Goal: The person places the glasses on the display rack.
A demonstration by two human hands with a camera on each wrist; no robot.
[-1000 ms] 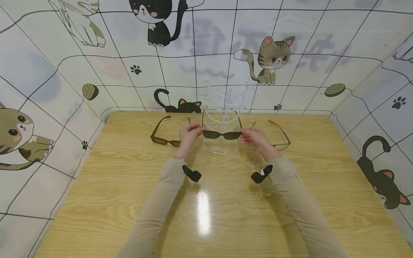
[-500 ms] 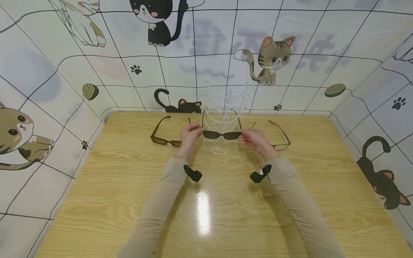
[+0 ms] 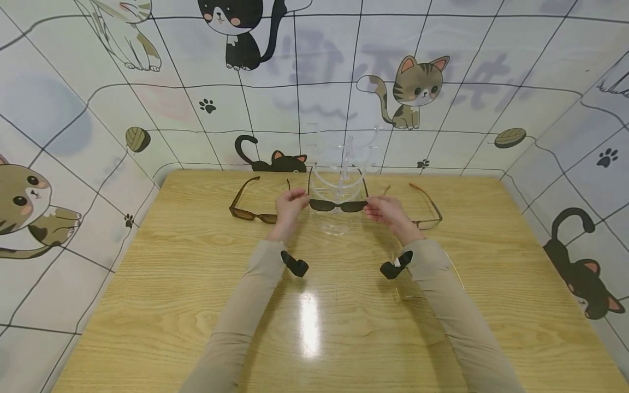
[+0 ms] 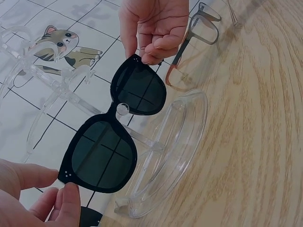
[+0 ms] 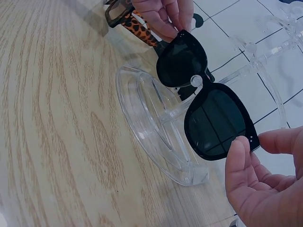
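Note:
Black sunglasses (image 3: 337, 206) with dark lenses stand at the front of a clear display stand (image 3: 345, 164), their arms pointing back around it. My left hand (image 3: 290, 207) pinches one outer corner of the frame between thumb and fingers. At the opposite corner my right hand (image 3: 390, 214) does the same. In the left wrist view the sunglasses (image 4: 102, 153) lie against the stand's lowest peg, above its curved clear base (image 4: 189, 137). The right wrist view shows the sunglasses (image 5: 215, 123) from the other side, thumb and finger at the corner.
Brown sunglasses (image 3: 249, 215) lie on the wooden table (image 3: 196, 305) left of the stand. Glasses with orange-brown arms (image 3: 432, 204) lie to its right. Thin gold-framed glasses (image 3: 410, 297) are partly under my right forearm. A cat-patterned wall covering (image 3: 265, 109) rises behind.
Both wrists have shifted very slightly inward. The black sunglasses stay in nearly the same place, pinched by both hands throughout.

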